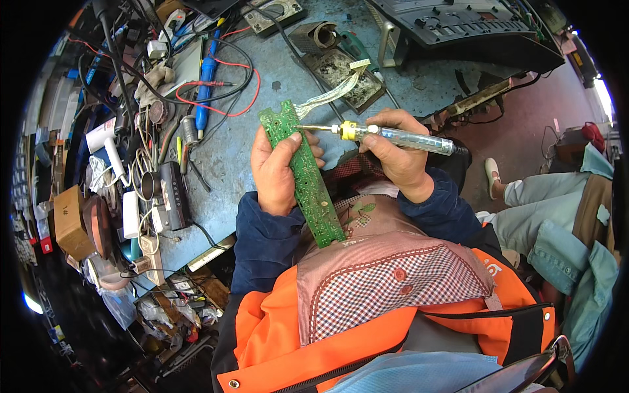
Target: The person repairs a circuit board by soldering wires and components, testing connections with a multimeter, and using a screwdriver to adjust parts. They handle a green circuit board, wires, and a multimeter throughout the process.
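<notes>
My left hand grips a long narrow green circuit board near its upper end, thumb across its face. The board slants down toward my apron, solder-dotted side facing me. A bundle of white wires ending in a pale connector runs from its top end. My right hand is closed around a soldering iron with a clear handle and a yellow collar. Its thin metal tip points left and meets or nearly meets the board just above my left thumb; exact contact is too small to tell.
On the blue workbench lie a blue pen-shaped tool with a red wire and a grimy metal tray. A dark equipment panel stands far right. Cables, tools and a cardboard box crowd the left. Another person's legs show at right.
</notes>
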`<action>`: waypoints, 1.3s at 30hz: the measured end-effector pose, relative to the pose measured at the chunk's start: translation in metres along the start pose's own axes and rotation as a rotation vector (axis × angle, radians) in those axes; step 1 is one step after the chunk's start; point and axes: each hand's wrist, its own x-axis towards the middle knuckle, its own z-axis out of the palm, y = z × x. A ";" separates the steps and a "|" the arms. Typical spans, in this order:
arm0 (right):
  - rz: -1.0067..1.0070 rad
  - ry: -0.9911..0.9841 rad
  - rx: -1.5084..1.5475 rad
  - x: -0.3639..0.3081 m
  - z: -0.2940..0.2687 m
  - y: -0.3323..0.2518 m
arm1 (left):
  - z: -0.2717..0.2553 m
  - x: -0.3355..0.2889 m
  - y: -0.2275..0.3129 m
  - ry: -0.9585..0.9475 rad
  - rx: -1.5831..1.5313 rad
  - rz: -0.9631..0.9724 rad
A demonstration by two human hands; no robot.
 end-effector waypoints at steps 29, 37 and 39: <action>0.003 0.034 -0.004 -0.002 0.004 0.000 | 0.002 -0.001 0.001 -0.022 0.015 0.024; 0.001 0.085 0.005 -0.001 0.010 -0.001 | 0.003 0.000 0.001 -0.008 0.016 0.009; 0.000 0.080 0.009 -0.001 0.010 0.000 | 0.003 0.001 0.001 -0.009 0.020 0.008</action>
